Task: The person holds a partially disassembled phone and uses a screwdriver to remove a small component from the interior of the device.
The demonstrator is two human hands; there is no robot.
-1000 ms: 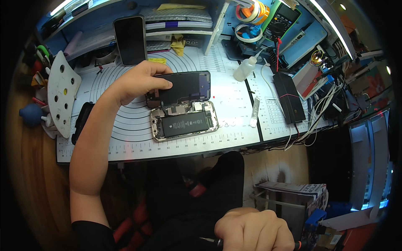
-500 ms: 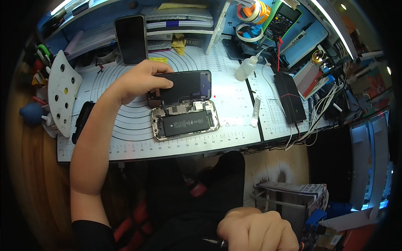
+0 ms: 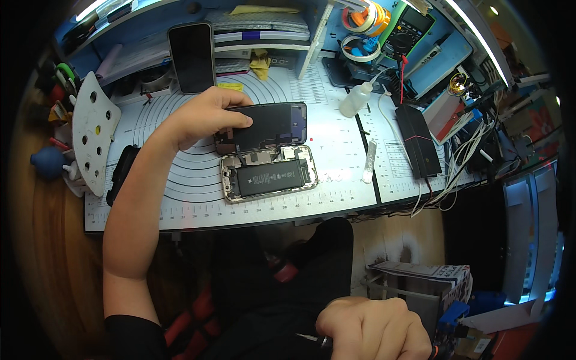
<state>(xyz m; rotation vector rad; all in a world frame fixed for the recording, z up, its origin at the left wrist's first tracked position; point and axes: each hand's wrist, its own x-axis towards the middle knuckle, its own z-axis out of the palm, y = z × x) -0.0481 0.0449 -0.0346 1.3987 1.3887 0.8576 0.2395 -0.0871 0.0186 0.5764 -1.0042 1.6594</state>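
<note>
My left hand (image 3: 210,120) grips the left end of a dark phone screen panel (image 3: 270,126), thumb on its backing. Just below the panel lies an opened phone body (image 3: 269,175) with a black battery and metal frame, joined to it near the top by dark flex cables. Low in the picture, beneath the bench edge, my right hand (image 3: 375,329) is closed round a dark screwdriver (image 3: 324,341) whose thin tip points left. A clear plastic strip (image 3: 369,162) lies to the right of the phone body.
The ruled white mat (image 3: 180,204) holds an upright phone (image 3: 192,60), a squeeze bottle (image 3: 357,99), a black box (image 3: 420,144) and a black case (image 3: 124,174). A perforated holder (image 3: 96,132) stands left; a multimeter (image 3: 408,30), cables (image 3: 462,156) and shelves (image 3: 258,42) surround the work area.
The scene sits a little further right in the picture than a second ago. Both hands keep their grips, and the phone parts lie in the same relation to each other.
</note>
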